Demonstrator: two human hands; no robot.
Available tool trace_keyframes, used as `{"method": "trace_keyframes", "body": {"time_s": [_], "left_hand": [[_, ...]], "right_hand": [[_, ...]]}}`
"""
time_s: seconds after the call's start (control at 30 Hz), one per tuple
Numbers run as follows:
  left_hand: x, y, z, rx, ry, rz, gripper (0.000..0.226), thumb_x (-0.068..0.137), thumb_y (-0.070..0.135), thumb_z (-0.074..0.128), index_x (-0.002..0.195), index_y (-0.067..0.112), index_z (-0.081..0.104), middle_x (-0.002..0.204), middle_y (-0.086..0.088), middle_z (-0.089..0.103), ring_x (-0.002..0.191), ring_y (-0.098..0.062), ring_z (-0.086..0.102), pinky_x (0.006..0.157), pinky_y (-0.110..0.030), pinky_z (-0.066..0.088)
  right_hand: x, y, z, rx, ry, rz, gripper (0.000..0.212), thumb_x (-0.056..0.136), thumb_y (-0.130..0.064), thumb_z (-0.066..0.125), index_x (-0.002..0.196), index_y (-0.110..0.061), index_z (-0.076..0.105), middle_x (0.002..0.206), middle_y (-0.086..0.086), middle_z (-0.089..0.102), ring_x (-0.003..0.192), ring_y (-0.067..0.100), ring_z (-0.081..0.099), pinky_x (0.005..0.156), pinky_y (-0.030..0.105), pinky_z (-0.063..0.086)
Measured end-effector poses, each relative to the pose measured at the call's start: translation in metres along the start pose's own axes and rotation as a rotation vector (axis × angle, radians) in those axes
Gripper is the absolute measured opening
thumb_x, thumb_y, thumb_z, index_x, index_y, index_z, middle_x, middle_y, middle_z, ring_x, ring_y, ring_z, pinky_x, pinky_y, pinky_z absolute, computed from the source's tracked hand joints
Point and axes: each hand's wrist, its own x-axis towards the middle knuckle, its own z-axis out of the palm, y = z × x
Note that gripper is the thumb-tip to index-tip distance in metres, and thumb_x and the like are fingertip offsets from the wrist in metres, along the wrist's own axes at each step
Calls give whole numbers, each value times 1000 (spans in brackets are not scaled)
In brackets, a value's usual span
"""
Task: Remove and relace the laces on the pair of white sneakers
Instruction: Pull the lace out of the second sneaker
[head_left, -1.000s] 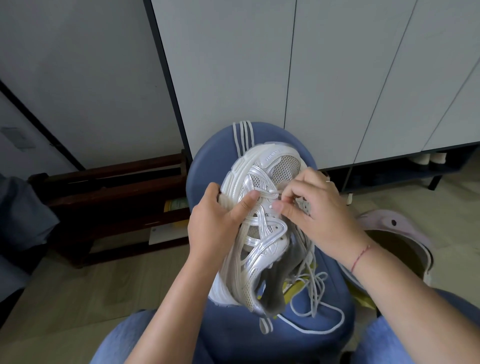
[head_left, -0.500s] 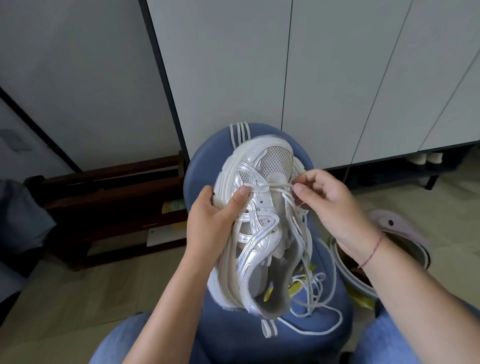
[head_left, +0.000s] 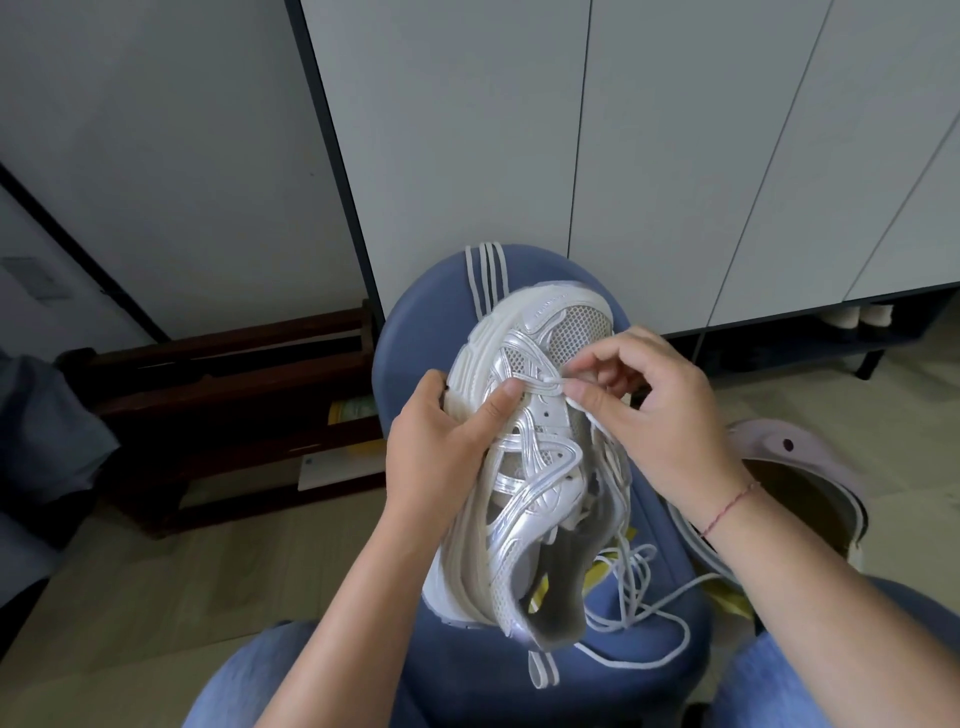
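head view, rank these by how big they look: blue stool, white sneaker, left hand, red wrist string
1. blue stool, though the sneaker hides part of it
2. white sneaker
3. left hand
4. red wrist string

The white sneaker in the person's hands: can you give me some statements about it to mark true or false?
1. The left hand grips the white sneaker by its side. True.
2. The right hand lies flat on the floor. False: it pinches the lace near the toe.
3. The sneaker is held above a blue seat. True.
4. The lace is tied in a bow. False: its loose length trails over the seat.
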Motion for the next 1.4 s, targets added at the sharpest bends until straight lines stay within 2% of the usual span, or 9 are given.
{"method": "trace_keyframes", "body": {"time_s": [0.2, 0.3, 0.5, 0.67, 0.8, 0.97, 1.17, 1.33, 1.4], "left_hand": [[-3, 4, 1, 213, 38, 94, 67, 62, 78, 58, 72, 17, 33, 55, 6, 36, 49, -13, 30, 50, -32, 29], [-4, 5, 2, 213, 26, 104, 69, 61, 80, 57, 73, 16, 34, 55, 4, 38, 50, -14, 32, 51, -33, 31], [0, 2, -4, 55, 29, 64, 63, 68, 68, 68, 70, 16, 31, 54, 12, 31, 49, -7, 27, 46, -20, 28], [-1, 2, -1, 209, 34, 63, 67, 66, 75, 61, 77, 12, 39, 58, 3, 43, 51, -12, 36, 51, -31, 34], [-3, 5, 4, 351, 30, 68, 69, 62, 81, 53, 77, 17, 36, 56, 3, 44, 51, -15, 40, 49, -33, 30], [-2, 3, 3, 297, 30, 70, 72, 63, 80, 56, 77, 12, 38, 58, 1, 43, 52, -15, 37, 51, -35, 33], [2, -2, -5, 117, 41, 14, 70, 67, 74, 63, 76, 10, 38, 64, -2, 42, 57, -15, 36, 54, -36, 35], [0, 1, -1, 189, 49, 24, 67, 65, 76, 60, 74, 14, 35, 61, 0, 40, 54, -14, 34, 53, -33, 32], [-2, 4, 1, 246, 44, 37, 66, 64, 77, 58, 75, 15, 36, 59, 2, 41, 52, -14, 36, 51, -33, 32]], "right_hand": [[0, 0, 3, -208, -27, -76, 40, 79, -56, 58, 72, -17, 57, 76, -14, 45, 73, 2, 46, 64, 9, 36], [1, 1, 5, -186, -49, -45, 34, 82, -47, 59, 68, -17, 53, 73, -10, 44, 68, 2, 44, 63, 10, 36], [7, 0, -6, 883, -11, 407, 23, 83, -30, 63, 61, -23, 59, 66, -3, 44, 67, 9, 39, 69, 25, 33], [1, 3, -7, 58, -152, 222, 31, 92, -43, 49, 76, -18, 58, 83, -7, 48, 74, 2, 48, 75, 18, 37], [-1, 3, 4, -274, -76, 19, 41, 84, -58, 51, 72, -20, 57, 82, -11, 46, 76, 2, 49, 72, 24, 40], [1, 1, 1, -107, -34, 55, 30, 90, -30, 60, 68, -9, 56, 72, -4, 46, 63, 6, 44, 60, 12, 34], [10, 19, -22, 312, 231, 410, 33, 94, -25, 56, 70, -4, 49, 62, 1, 39, 63, 14, 36, 66, 30, 31], [4, 13, -15, 3, 42, 274, 8, 92, -20, 53, 90, -19, 62, 94, -2, 56, 82, 1, 52, 78, 14, 42], [1, 5, -8, -122, -35, 123, 17, 91, -35, 50, 88, -23, 61, 93, -12, 50, 88, 1, 50, 87, 22, 42]]}}
